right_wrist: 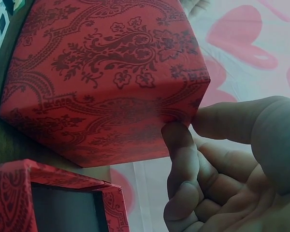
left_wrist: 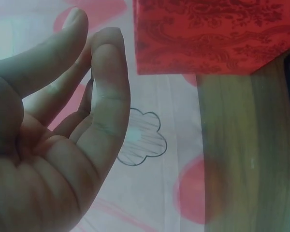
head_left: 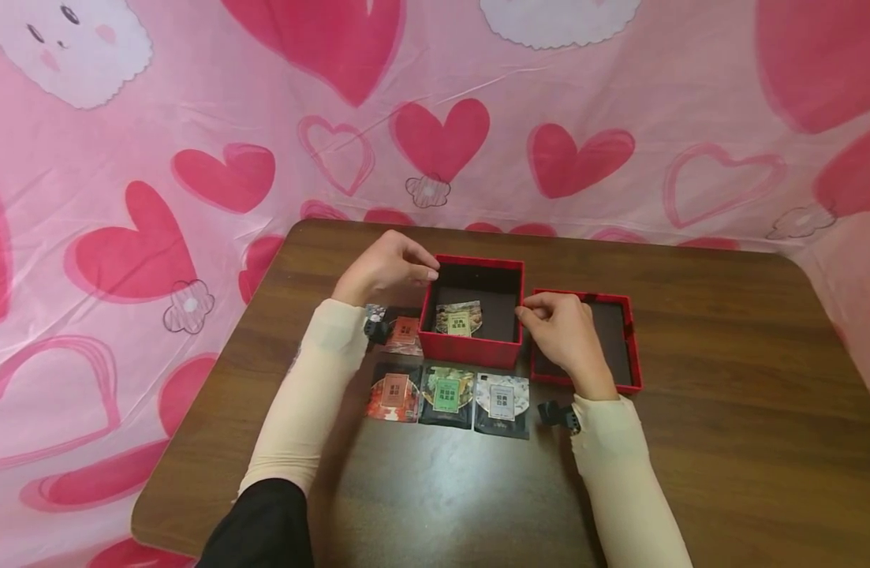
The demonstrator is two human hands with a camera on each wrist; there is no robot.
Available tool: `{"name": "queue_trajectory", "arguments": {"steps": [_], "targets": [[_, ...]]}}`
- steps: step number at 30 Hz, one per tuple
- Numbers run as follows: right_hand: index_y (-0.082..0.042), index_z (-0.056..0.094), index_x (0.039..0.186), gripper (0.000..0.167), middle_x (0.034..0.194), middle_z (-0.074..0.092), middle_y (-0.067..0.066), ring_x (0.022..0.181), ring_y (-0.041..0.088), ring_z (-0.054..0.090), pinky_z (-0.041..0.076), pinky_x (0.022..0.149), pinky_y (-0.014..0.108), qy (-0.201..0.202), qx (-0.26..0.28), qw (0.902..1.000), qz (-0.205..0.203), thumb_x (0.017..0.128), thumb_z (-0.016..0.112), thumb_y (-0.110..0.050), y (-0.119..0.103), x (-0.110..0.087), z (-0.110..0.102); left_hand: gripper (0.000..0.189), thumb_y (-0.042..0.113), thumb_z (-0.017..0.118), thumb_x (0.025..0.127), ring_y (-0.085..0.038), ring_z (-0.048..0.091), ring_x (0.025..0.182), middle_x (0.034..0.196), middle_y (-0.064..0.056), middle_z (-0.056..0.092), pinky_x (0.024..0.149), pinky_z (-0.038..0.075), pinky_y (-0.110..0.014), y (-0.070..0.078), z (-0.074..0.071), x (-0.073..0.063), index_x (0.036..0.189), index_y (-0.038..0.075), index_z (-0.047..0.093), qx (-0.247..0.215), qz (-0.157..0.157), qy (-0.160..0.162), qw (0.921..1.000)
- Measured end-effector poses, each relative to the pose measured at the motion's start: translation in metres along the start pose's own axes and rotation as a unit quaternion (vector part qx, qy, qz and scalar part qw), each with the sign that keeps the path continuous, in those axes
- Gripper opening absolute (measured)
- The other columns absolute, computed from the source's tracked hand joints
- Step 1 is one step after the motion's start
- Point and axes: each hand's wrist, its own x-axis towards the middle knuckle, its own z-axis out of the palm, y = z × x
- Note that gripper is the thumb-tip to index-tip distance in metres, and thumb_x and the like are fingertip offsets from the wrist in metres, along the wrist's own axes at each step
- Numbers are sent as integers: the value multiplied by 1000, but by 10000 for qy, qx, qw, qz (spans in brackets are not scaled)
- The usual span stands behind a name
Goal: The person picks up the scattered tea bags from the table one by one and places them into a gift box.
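Note:
A deep red patterned box point(head_left: 470, 349) with a dark inside stands on the table, its top uncovered. Inside it lies one sachet with a yellow-green label point(head_left: 458, 318). By the box's far left corner is my left hand point(head_left: 386, 267); the left wrist view shows its thumb and fingers apart, beside the red wall and holding nothing. My right hand point(head_left: 564, 327) pinches the rim of the right wall between thumb and index finger, as the right wrist view shows. In front lie sachets with a red label point(head_left: 393, 394), a green label point(head_left: 446, 394) and a white label point(head_left: 502, 401).
Right of the box lies a shallower red lid point(head_left: 635, 359), dark side up, partly behind my right hand. Another red-labelled sachet point(head_left: 404, 335) is left of the box, partly covered by my left wrist. The brown table point(head_left: 733, 379) meets a pink heart-printed cloth point(head_left: 584, 79) at the back.

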Motion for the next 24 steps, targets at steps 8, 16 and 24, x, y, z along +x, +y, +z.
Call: {"name": "queue_trajectory", "arguments": {"steps": [8,16,24], "targets": [[-6,76,108,21,79,69,5,62,23,53,42,51,35,-32,-21,10000,-10,95,71,-22,0,0,0,18,13,79,89,-34,70,89,93,-6,75,87,53,-48,-2,-7,-10,105,6,79,221,129,22,9997],[-5,76,109,21,81,70,6,64,23,54,44,51,35,-19,-28,10000,5,95,71,-21,-1,0,1,17,13,80,88,-23,69,82,94,-6,75,82,56,-43,-7,-8,-22,104,7,80,195,101,68,9997],[-3,76,110,23,93,75,10,76,22,66,49,61,36,11,-18,9999,-98,96,71,-21,2,1,2,22,7,78,88,-24,73,87,106,-13,73,84,57,-47,-19,-10,-38,108,-3,76,-366,-80,5,9993]]}}
